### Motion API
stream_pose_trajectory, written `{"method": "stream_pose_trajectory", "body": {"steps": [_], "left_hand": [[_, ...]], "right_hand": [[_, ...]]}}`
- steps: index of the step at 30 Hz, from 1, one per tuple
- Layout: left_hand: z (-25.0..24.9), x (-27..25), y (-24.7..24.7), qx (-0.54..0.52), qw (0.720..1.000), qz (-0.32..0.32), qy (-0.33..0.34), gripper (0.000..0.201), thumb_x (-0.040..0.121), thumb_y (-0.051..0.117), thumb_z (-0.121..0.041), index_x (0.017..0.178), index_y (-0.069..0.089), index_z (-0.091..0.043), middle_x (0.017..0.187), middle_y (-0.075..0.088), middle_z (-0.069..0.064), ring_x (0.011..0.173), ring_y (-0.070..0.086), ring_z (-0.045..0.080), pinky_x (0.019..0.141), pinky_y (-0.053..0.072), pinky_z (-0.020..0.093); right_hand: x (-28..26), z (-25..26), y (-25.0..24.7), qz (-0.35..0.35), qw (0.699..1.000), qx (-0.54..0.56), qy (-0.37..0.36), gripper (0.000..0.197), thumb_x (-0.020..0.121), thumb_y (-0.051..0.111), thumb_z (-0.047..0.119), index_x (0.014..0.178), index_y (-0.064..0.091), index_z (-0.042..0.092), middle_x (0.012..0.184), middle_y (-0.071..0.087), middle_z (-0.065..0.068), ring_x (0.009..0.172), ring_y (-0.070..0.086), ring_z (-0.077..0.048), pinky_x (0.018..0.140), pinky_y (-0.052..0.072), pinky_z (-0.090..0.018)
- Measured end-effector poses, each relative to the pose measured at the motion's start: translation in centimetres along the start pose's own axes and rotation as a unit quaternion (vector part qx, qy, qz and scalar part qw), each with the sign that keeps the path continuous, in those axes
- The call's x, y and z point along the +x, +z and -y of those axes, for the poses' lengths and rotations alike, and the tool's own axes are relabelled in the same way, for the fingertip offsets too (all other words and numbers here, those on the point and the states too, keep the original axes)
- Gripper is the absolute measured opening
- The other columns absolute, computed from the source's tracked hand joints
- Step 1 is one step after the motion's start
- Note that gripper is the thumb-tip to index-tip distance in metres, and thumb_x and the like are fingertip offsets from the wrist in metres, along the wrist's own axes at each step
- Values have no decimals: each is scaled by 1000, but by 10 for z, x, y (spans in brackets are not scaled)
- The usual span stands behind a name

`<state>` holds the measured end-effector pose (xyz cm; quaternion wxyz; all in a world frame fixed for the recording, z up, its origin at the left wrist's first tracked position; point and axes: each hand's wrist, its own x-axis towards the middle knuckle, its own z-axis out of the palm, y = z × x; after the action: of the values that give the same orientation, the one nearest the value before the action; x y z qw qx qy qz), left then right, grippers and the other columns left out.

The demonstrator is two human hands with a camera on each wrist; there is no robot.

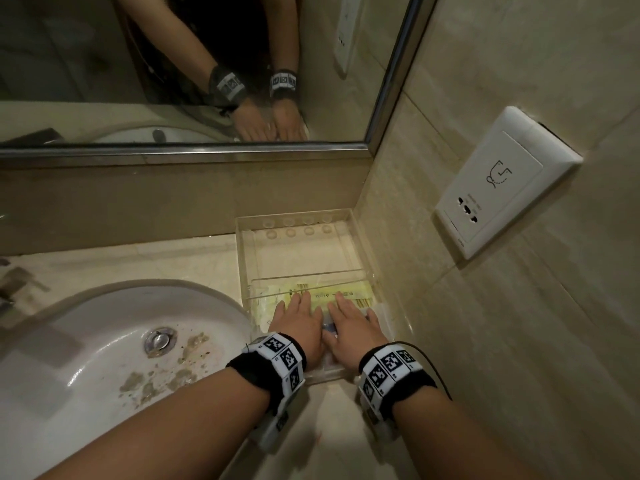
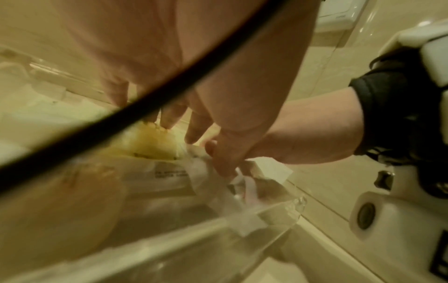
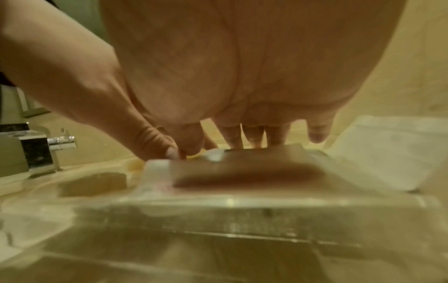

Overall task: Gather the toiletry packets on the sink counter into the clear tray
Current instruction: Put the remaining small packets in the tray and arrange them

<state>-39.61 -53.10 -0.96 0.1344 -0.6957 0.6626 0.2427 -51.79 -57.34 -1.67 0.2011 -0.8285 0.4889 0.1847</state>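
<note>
A clear tray [image 1: 300, 217] stands in the counter corner against the walls, split by a divider. Its far compartment is bare. The near one holds several yellow and white toiletry packets [image 1: 349, 294]. My left hand [image 1: 298, 318] and right hand [image 1: 350, 323] lie side by side, palms down, on those packets with fingers straight. In the left wrist view the left fingers [image 2: 169, 118] touch a yellow packet [image 2: 150, 143], and the right hand's thumb [image 2: 219, 160] rests on a crinkled clear wrapper [image 2: 242, 189]. The right fingers [image 3: 253, 134] reach down behind the tray's front wall [image 3: 242, 203].
A white basin [image 1: 104, 341] with a drain and brown stains lies just left of the tray. A faucet [image 3: 36, 151] stands at its far left. A mirror [image 1: 173, 64] hangs behind the counter; a socket plate [image 1: 498, 181] sits on the right wall.
</note>
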Motion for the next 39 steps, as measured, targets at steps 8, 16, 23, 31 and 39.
{"method": "stream_pose_trajectory", "body": {"steps": [8, 16, 23, 31, 39], "left_hand": [[-8, -28, 17, -3, 999, -8, 52, 64, 94, 35, -49, 150, 24, -19, 160, 20, 7, 144, 23, 28, 118, 17, 50], [-8, -32, 23, 54, 998, -20, 25, 68, 93, 35, -52, 150, 19, -19, 155, 26, 12, 140, 28, 32, 117, 11, 52], [-5, -38, 41, 56, 998, 16, 26, 65, 94, 32, -51, 148, 26, -15, 154, 31, 14, 143, 26, 29, 118, 7, 50], [-6, -43, 30, 58, 998, -21, 23, 56, 94, 35, -47, 140, 39, -15, 149, 38, 13, 138, 31, 30, 116, 12, 50], [-5, -27, 25, 77, 997, 26, -11, 77, 89, 46, -45, 150, 15, -9, 155, 24, 19, 142, 20, 37, 116, 16, 49]], "right_hand": [[-39, 3, 19, -24, 998, 32, 45, 57, 101, 20, 44, 152, 17, 18, 162, 11, -2, 148, 9, -18, 120, 9, -45], [-44, 5, 17, -23, 999, 9, 46, 57, 101, 23, 40, 153, 11, 19, 162, 0, -3, 149, 3, -19, 121, 2, -47], [-61, 11, 40, -8, 999, -9, 37, 55, 101, 24, 41, 151, 19, 19, 162, 7, -6, 149, 6, -21, 119, 3, -47], [-56, 15, 21, -87, 996, 1, 34, 47, 99, 28, 39, 143, 36, 25, 158, 25, -2, 145, 22, -17, 119, 7, -49], [-30, 21, 24, -24, 999, 3, 22, 64, 98, 35, 28, 153, 2, 21, 162, -5, -4, 149, 1, -20, 120, 5, -47]]}}
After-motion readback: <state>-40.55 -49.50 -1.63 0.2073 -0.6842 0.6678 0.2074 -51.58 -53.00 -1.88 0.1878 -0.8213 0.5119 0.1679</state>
